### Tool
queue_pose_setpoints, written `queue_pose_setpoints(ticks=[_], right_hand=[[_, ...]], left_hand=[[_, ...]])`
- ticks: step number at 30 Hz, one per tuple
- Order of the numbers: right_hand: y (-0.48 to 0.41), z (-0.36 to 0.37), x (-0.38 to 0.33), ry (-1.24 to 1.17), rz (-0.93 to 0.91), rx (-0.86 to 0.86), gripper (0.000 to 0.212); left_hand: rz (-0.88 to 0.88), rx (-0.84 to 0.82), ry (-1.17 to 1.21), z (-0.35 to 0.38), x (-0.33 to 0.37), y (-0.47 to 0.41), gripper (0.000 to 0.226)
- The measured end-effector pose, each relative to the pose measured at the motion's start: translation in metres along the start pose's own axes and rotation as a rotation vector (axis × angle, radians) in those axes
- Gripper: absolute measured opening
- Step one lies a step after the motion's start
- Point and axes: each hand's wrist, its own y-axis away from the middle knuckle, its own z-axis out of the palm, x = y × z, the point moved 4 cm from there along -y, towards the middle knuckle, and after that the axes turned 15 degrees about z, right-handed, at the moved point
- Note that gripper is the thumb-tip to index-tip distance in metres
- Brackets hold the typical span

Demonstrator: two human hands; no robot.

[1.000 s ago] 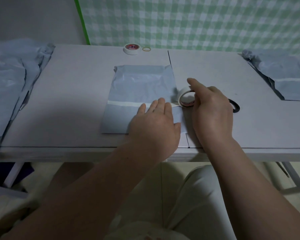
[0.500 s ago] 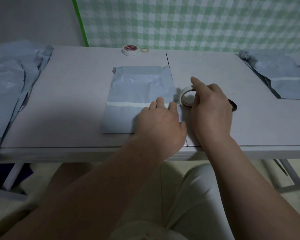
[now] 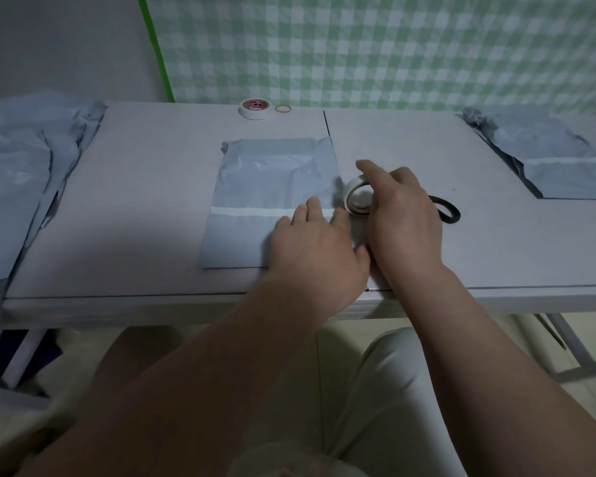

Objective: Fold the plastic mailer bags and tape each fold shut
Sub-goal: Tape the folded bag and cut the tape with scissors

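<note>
Head view only. Left hand [image 3: 319,256] is seen shifted toward the right edge of the mailer bag [image 3: 272,173] compared with a second ago. Its fingers were laid flat then; now they are bent a little at the knuckles, tips pressed on the white tape strip [image 3: 248,212], nothing gripped. Since half a second ago hardly any change is noted. Right hand [image 3: 405,222] is kept closed round the tape roll [image 3: 351,187], index finger laid over its top. The roll is stood on edge on the table [image 3: 135,201] just beside the bag's right edge, same as before. Bag is laid flat at table centre, strip run across it along the fold's edge, from the left side to under the left fingers.

Strip's right end and bag's near right corner are covered by the left hand; whether tape is still joined to the roll cannot be told. Black loop [image 3: 448,211] is half hidden behind the right hand. Second tape roll [image 3: 255,108], red label, and rubber band [image 3: 283,108] are placed side by side at the far edge. Loose bag pile [image 3: 21,173] is heaped at the left end, taped bags [image 3: 565,173] at the right end. Checked green cloth [image 3: 393,46] is hung behind. Pale trousers [image 3: 386,390] are seen below the table edge
</note>
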Motion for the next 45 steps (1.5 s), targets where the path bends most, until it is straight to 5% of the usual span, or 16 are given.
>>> queue_pose_setpoints(ticks=[17, 27, 31, 34, 37, 45], right_hand=[[0.009, 0.002, -0.029, 0.328, -0.065, 0.009, 0.039], [0.007, 0.002, -0.023, 0.265, -0.111, 0.003, 0.052], [0.004, 0.002, -0.013, 0.109, -0.108, -0.037, 0.063], [0.002, 0.004, -0.009, 0.029, -0.126, -0.044, 0.069], [-0.002, 0.002, -0.007, -0.063, -0.116, -0.014, 0.062], [-0.005, -0.015, -0.001, -0.249, -0.139, 0.070, 0.032]], left_hand=[[-0.106, -0.011, -0.004, -0.005, -0.061, 0.036, 0.053], [-0.235, -0.068, 0.033, -0.022, -0.093, 0.055, 0.058], [-0.155, -0.003, -0.056, -0.038, -0.088, 0.037, 0.032], [0.001, 0.225, 0.169, -0.046, -0.068, 0.009, 0.032], [0.123, 0.256, 0.499, -0.039, -0.051, -0.021, 0.038], [0.001, 0.361, 1.102, -0.003, -0.069, -0.039, 0.013]])
